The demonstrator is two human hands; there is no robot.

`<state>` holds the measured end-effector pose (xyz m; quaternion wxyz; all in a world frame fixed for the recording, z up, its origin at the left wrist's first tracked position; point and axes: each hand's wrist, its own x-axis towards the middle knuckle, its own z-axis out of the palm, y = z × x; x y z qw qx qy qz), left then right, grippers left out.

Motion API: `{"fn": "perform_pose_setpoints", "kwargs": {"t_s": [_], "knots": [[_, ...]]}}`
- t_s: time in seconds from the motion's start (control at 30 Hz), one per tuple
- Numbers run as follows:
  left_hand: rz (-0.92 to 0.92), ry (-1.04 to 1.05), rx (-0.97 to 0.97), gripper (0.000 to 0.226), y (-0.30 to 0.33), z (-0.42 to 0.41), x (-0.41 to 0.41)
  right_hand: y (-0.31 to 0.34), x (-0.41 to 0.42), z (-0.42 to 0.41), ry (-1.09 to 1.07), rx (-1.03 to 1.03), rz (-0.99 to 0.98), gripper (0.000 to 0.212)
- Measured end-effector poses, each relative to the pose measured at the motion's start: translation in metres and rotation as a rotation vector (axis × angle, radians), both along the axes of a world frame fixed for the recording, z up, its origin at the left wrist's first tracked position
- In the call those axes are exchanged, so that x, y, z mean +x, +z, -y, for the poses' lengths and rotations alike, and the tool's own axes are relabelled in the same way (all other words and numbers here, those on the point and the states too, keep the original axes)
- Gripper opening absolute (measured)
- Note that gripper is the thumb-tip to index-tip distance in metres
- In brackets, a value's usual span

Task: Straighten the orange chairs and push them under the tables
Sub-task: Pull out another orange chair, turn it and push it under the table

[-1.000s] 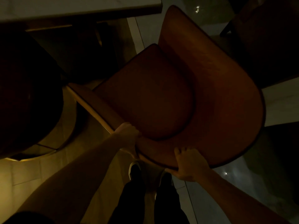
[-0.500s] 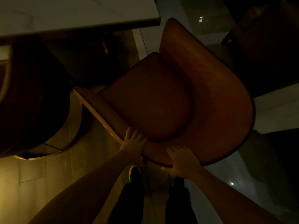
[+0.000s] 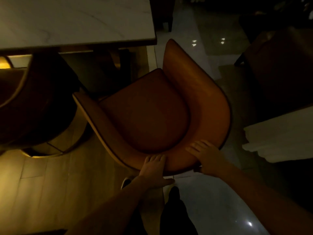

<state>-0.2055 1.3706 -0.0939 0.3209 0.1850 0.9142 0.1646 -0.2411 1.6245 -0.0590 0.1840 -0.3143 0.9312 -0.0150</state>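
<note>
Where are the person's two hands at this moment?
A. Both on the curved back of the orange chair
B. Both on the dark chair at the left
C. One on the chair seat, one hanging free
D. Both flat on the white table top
A: the left hand and the right hand both rest on the curved backrest of the orange chair, near the person.

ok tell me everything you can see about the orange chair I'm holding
The orange chair has a rounded padded seat inside a curved wraparound back, leather-like with dark piping. It stands turned at an angle, off the white table's corner, not under it. The left hand and right hand both grip the back's top edge.
</note>
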Motion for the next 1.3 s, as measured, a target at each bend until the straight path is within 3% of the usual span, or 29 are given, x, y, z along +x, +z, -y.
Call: {"fn": "perform_pose_setpoints", "kwargs": {"t_s": [0.17,0.33,0.63,0.73,1.0,1.1,1.3], "knots": [[-0.063,0.130,-0.066,0.106,0.009,-0.048,0.006,0.007,-0.026,-0.031,-0.003,0.214,0.053,0.094],[-0.118,0.173,-0.067,0.114,0.011,-0.074,0.011,0.002,-0.024,-0.026,-0.020,0.252,0.022,0.088],[-0.166,0.241,-0.015,0.046,0.017,-0.076,0.004,-0.001,-0.025,-0.027,-0.010,0.227,0.017,0.079],[-0.159,0.194,-0.025,0.035,0.017,-0.070,0.005,-0.004,-0.022,-0.025,-0.002,0.259,0.003,0.073],[-0.176,0.009,-0.020,0.040,0.015,-0.012,0.032,-0.018,0.027,0.014,-0.034,0.271,-0.018,0.086],[-0.165,-0.026,0.009,0.043,0.018,0.019,0.043,-0.020,0.049,0.040,-0.031,0.249,0.000,0.081],[-0.287,-0.025,0.057,0.055,0.026,0.087,0.069,-0.015,0.076,0.089,0.095,0.081,0.070,0.087]]}}
